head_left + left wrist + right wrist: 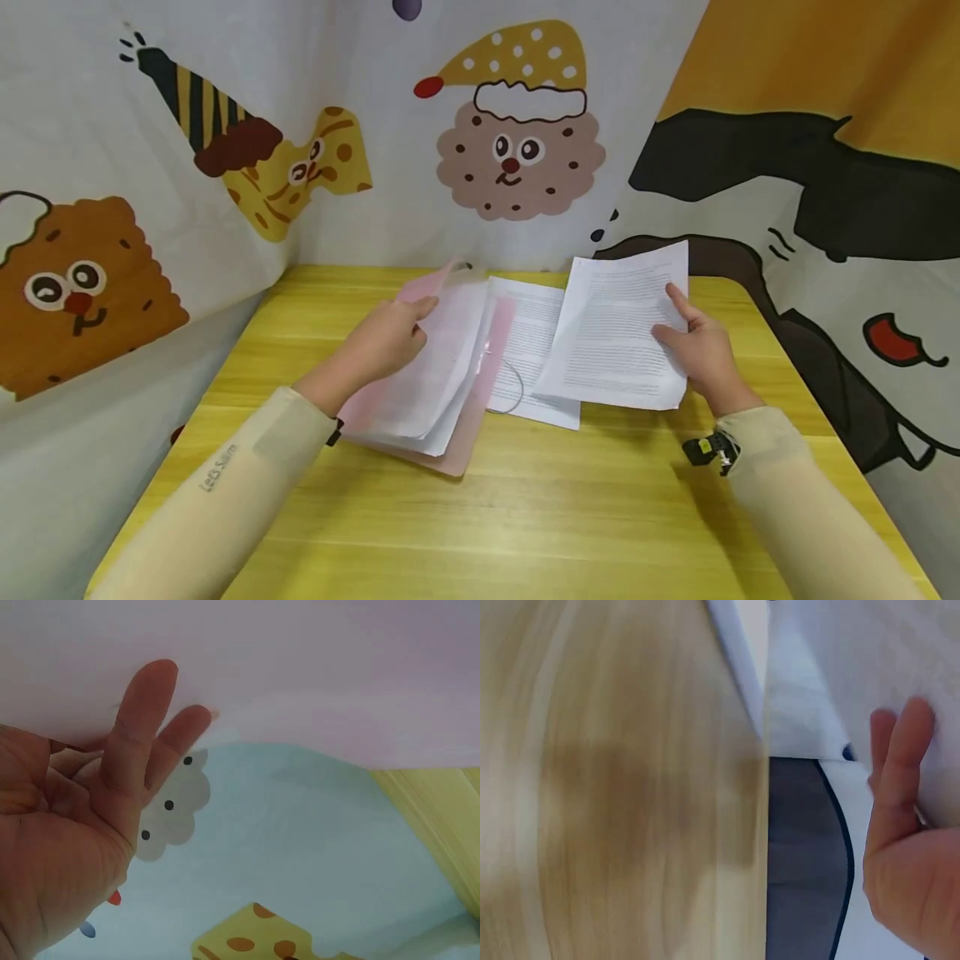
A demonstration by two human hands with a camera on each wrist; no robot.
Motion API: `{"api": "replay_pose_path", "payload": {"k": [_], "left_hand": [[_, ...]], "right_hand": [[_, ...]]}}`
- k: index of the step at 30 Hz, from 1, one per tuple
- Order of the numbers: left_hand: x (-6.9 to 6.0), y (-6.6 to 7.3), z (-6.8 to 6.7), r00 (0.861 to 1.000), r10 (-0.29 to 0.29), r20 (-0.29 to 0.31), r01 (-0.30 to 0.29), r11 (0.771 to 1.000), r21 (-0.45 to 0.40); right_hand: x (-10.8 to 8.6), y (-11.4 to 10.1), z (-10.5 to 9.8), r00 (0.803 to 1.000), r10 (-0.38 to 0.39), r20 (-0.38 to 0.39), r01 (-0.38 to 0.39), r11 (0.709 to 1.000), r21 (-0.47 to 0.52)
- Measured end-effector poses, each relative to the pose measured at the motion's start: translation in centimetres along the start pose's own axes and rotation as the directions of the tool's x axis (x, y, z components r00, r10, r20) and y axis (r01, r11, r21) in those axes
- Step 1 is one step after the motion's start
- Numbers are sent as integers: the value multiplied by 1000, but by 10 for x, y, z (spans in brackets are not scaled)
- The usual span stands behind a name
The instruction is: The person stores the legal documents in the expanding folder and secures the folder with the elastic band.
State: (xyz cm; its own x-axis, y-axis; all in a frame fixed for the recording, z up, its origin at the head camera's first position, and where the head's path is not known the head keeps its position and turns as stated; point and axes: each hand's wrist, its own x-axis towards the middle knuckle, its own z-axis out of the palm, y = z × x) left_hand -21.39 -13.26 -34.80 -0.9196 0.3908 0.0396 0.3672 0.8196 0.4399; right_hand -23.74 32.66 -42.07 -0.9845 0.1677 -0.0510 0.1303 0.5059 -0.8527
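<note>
A pink translucent folder (491, 367) with white sheets inside stands partly opened on the left half of the table. My left hand (392, 335) pinches its raised cover and pages near the left edge. In the left wrist view some fingers (142, 712) lie against the pale pink cover. My right hand (701, 354) pinches printed paper (615, 333) at its right edge, tilted up off the table, thumb in front. Some right fingers (904, 765) show behind that paper in the right wrist view. Another printed sheet (525, 312) lies flat between folder and raised paper.
A thin grey loop (521, 392) lies over the flat sheet beside the folder. The yellow wood-grain table (525, 525) ends at a white curtain (405, 208) with cartoon prints behind it. Dark straps with small devices (708, 450) sit on the wrists.
</note>
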Motion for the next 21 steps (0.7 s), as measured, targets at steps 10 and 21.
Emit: {"api": "replay_pose_path", "payload": {"k": [10, 21], "left_hand": [[-13, -14, -8, 999, 47, 25, -47, 999, -7], [-17, -11, -9, 999, 37, 37, -37, 999, -14]], "right_hand": [[-2, -14, 8, 986, 21, 167, -37, 995, 96], [-6, -19, 45, 965, 1, 261, -50, 982, 180]]}}
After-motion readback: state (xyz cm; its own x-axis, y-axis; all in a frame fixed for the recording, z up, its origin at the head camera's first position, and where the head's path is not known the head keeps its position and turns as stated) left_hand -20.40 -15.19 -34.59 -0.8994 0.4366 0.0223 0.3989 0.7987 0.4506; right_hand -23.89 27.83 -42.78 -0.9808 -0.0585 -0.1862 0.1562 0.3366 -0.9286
